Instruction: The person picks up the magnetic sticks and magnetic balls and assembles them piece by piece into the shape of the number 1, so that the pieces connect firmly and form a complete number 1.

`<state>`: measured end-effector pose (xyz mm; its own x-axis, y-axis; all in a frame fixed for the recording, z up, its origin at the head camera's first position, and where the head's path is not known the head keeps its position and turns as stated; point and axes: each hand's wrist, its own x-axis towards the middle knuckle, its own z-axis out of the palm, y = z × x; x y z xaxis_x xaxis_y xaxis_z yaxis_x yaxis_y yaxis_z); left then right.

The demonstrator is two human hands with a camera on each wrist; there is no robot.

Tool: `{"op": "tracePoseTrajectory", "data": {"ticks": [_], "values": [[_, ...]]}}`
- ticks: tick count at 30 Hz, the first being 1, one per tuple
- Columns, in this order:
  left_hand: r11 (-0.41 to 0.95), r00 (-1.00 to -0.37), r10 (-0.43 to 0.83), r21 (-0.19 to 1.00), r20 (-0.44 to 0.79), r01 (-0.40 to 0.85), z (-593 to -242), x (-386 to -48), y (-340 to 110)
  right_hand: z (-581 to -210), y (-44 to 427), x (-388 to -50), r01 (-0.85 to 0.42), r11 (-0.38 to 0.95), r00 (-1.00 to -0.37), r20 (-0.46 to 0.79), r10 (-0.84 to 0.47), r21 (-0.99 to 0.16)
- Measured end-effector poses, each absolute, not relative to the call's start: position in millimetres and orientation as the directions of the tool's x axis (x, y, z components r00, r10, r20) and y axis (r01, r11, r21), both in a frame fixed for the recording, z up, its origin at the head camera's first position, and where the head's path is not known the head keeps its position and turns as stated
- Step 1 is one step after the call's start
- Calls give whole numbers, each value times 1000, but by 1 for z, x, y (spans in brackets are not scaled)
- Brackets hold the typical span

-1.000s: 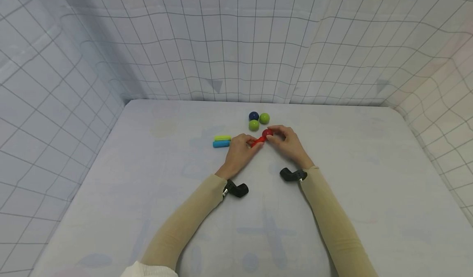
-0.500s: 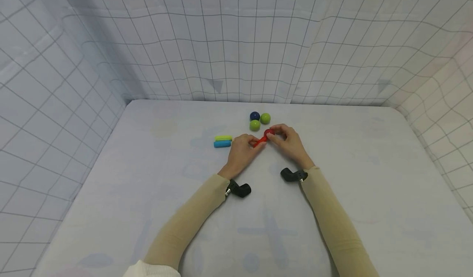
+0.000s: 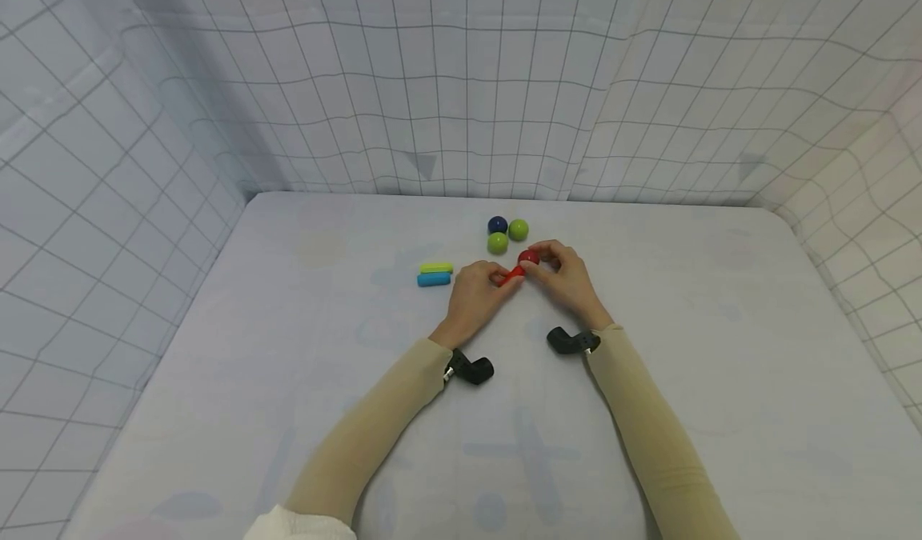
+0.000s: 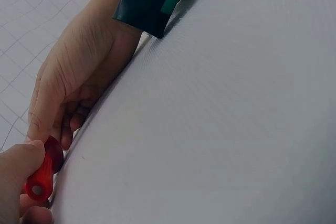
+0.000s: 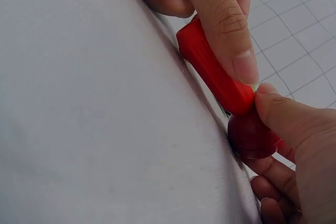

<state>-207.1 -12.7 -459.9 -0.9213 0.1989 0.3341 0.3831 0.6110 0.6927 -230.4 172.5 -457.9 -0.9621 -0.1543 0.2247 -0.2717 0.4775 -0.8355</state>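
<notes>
Roughly in the middle of the white table (image 3: 346,300), toward its far side, a red ribbed stick (image 5: 215,69) with a hole in its left end slants away to the right. Probably stiff, light plastic, it should take a fingertip pinch along its grooved sides. The left hand (image 3: 475,294) pinches it that way, the gap narrow. About level with it on the left lie a blue cylinder (image 3: 434,280) and, just beyond, a yellow-green cylinder (image 3: 435,268). At the stick's far end sits a glossy dark red ball (image 5: 252,135), likely hard and slippery, best held around its widest part; I cannot tell whether they are joined. The right hand (image 3: 567,284) holds this ball between thumb and fingers, spread only to its width. Farther back, a green ball (image 3: 498,242), a second green ball (image 3: 519,230) and a navy ball (image 3: 498,225) cluster.
</notes>
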Motion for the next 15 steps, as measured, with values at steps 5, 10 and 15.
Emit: {"op": "tracePoseTrajectory", "data": {"ticks": [5, 10, 15], "values": [[613, -925, 199, 695, 325, 376, -460, -207, -13, -458, 173, -230, -272, 476, -962, 225, -154, -836], [594, -922, 191, 708, 336, 382, -458, -206, -13, -459, 174, -230, -284, 500, -959, 246, -141, -818], [586, -922, 168, 717, 350, 379, -458, -205, -13, -460, 174, -231, -291, 500, -956, 262, -128, -816]]}}
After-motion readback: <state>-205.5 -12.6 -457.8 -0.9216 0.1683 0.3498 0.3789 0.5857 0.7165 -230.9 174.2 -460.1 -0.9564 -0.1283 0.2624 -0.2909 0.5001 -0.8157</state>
